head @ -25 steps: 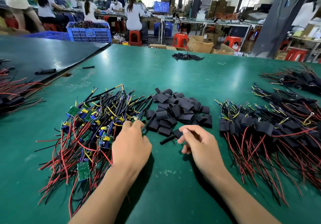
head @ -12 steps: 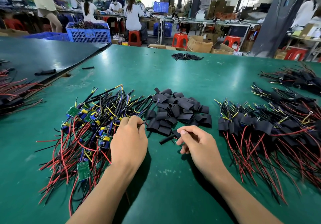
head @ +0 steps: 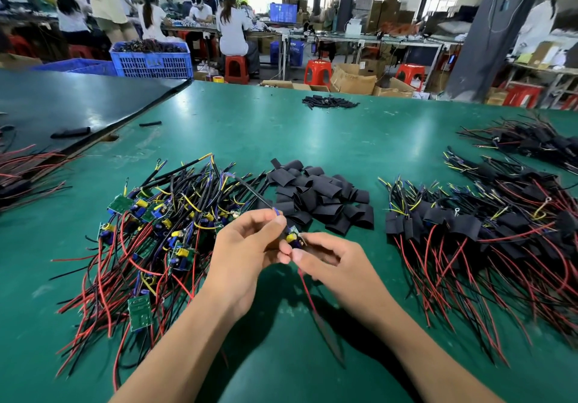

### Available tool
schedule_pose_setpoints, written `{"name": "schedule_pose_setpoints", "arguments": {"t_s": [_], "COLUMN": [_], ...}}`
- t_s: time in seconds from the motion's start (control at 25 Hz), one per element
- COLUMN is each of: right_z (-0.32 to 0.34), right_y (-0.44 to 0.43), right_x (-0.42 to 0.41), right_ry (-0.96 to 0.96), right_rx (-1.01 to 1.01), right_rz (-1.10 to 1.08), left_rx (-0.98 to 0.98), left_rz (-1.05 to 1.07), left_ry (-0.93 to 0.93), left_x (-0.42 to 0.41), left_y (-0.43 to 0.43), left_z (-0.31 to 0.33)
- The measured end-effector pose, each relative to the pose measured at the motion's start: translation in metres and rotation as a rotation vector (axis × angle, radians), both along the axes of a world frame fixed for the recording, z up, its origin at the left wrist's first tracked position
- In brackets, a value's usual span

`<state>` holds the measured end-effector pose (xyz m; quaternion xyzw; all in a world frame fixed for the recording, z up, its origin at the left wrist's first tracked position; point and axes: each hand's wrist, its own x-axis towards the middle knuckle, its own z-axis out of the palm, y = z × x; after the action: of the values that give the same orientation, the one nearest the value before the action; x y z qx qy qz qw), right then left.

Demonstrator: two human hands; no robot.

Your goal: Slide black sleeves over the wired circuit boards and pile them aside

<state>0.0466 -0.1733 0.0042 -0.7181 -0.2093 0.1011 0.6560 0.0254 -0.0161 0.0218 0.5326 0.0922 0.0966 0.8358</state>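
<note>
"In the middle of the frame, just above the green table, what are the two hands busy with?"

"One circuit board. The left hand pinches its upper end, thumb and fingers closed where a black lead runs off toward the upper left. The right hand pinches the lower right edge, fingers curled in."

"Why hold it off the table?"

"So the red wire hangs free below, I'd say (a dangling tail threads through a tube more easily than one caught in a heap)."

"Is a sleeve on it yet?"

"Its green face and yellow part show bare, so no. Whether either hand also hides a sleeve, I cannot tell."

"And the heaps around them?"

"Laid out like a line, by the look of it. The bare boards are left of the hands, the loose black sleeves just above them, and the sleeved boards at the right with their wires trailing toward the lower edge. Each stock lies near the hand likely to reach for it. The finished heap is well apart from the raw one, so the two don't mix."

"What does the next move need?"

"Probably a sleeve opened round and the board fed in end first, with the leads kept together so none snags on the rim."
</note>
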Motion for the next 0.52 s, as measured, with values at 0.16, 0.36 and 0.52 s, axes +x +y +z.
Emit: {"name": "schedule_pose_setpoints", "arguments": {"t_s": [0.16, 0.36, 0.52], "right_z": [0.001, 0.001, 0.002], "right_y": [-0.003, -0.005, -0.011], "right_x": [0.004, 0.006, 0.011], "right_ry": [0.085, 0.129, 0.185], "right_rx": [-0.036, 0.017, 0.027], "right_rz": [0.065, 0.062, 0.097], "left_rx": [0.096, 0.275, 0.302], "left_rz": [0.089, 0.026, -0.202], "left_ry": [0.017, 0.044, -0.006], "left_x": [0.002, 0.001, 0.000], "left_y": [0.005, 0.009, 0.013], "left_z": [-0.001, -0.001, 0.001]}}
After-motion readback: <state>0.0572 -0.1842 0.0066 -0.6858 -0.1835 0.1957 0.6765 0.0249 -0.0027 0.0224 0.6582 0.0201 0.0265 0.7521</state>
